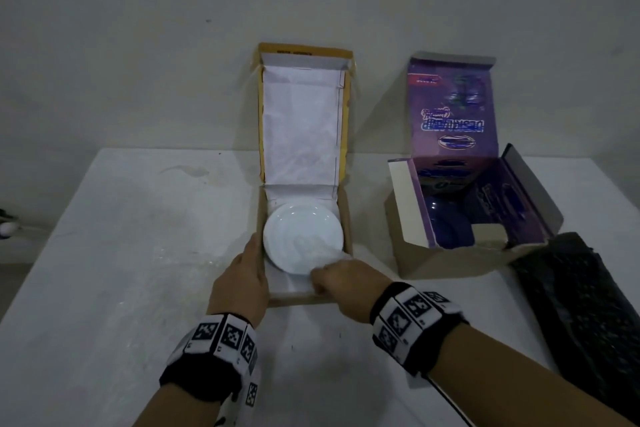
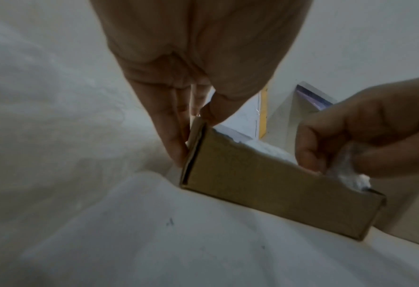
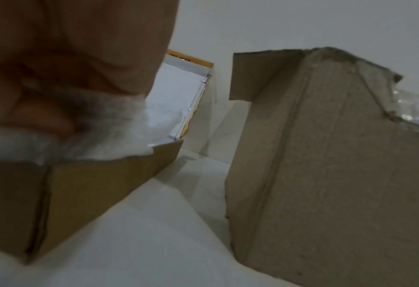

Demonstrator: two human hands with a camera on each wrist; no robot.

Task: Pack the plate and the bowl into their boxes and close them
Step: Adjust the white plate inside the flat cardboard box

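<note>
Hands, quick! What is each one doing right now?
Left hand: grips the left wall of the plate box, thumb inside, fingers outside.
Right hand: pinches the white wrapping at the box's near edge.

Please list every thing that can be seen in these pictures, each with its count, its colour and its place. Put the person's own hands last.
plate: one, white, lying inside the plate box.
plate box: one, brown cardboard with a white lining, at the middle of the table, lid standing open.
white wrap: one piece, at the near right corner of the plate box.
bowl: one, dark blue, inside the purple box.
purple box: one, purple print on grey card, right of the plate box, flaps open.
dark bag: one, black, at the right edge of the table.
table: one, white.
left hand: holds the plate box's left wall.
right hand: pinches the white wrap.
</note>
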